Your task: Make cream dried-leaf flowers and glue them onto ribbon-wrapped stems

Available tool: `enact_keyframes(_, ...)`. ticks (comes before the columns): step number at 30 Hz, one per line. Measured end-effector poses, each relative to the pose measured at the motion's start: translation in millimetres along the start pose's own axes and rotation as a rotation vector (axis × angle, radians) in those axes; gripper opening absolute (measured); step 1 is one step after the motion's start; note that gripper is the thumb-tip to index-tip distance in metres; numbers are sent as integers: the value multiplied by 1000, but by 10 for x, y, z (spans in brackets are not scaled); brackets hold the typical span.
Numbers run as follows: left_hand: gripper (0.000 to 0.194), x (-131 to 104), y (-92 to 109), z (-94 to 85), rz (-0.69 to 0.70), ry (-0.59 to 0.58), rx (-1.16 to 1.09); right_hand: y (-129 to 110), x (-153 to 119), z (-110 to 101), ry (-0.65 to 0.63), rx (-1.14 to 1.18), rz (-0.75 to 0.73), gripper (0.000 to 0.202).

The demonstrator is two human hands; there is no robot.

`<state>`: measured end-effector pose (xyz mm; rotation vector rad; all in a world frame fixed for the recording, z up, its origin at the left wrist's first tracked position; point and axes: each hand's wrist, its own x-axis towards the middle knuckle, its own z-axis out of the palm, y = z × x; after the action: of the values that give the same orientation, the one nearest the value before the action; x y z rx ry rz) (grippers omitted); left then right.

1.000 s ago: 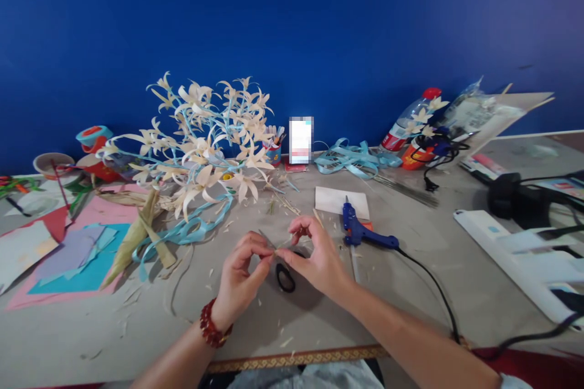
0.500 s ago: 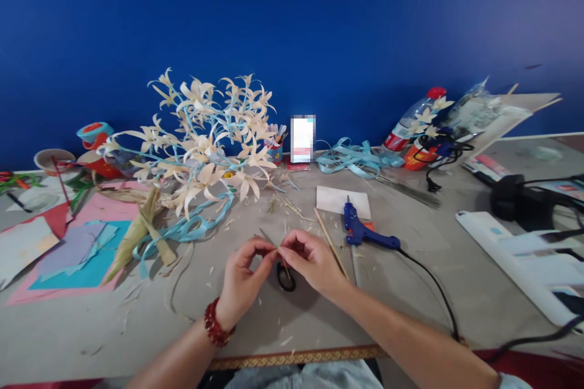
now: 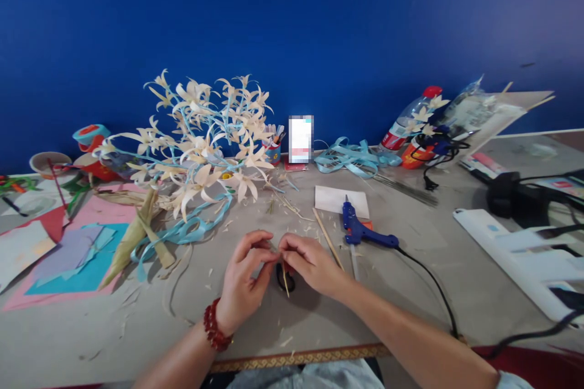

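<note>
My right hand (image 3: pixel 312 262) is closed, its thumb and fingertips pinching a thin pale strip (image 3: pixel 285 282) that looks like dried husk or straw. The strip's loose end hangs down toward me. My left hand (image 3: pixel 249 267), with a red bead bracelet (image 3: pixel 216 325) on the wrist, is right beside it. Its thumb and fingers are apart, one fingertip close to the strip's upper end; whether it touches cannot be made out. Below the fingertips lies a pair of scissors with black handles (image 3: pixel 292 283), partly covered by the hands and strip.
A blue glue gun (image 3: pixel 365 232) lies at right beside a thin stick (image 3: pixel 328 238) and a white card (image 3: pixel 335 199). Pale handmade flowers (image 3: pixel 205 146) stand at back left, with blue ribbon (image 3: pixel 347 158) at the back. A power strip (image 3: pixel 506 255) is far right; husk pieces (image 3: pixel 132 243) lie left.
The left thumb and fingers have come apart from their pinch beside the right fingertips. The pale strip now hangs lower and shows more of its length over the scissors.
</note>
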<state>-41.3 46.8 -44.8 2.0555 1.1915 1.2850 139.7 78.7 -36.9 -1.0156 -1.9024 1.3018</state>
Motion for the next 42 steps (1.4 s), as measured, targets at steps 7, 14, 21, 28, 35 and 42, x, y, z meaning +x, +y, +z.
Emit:
enact_keyframes(7,17,15,14,26,-77,-50,-127,-59,-24,-63,-14,-266,-100,10)
enact_keyframes(14,9,-26,-71,73,-254,11,-311,-83,-35,-34,16,-267,-70,2)
enact_keyframes(21,5,8,-60,70,-362,-37,-443,-92,-27,-34,84,-371,-113,1)
enact_keyframes(28,4,23,-48,84,-412,-56,-554,-64,-18,-6,97,-159,-29,3)
enact_keyframes(35,5,23,-54,88,-463,-41,-601,-52,-10,-4,81,-138,1,3)
enact_keyframes(42,7,31,-13,51,-453,-65,-540,-37,-6,-5,81,-223,-4,5)
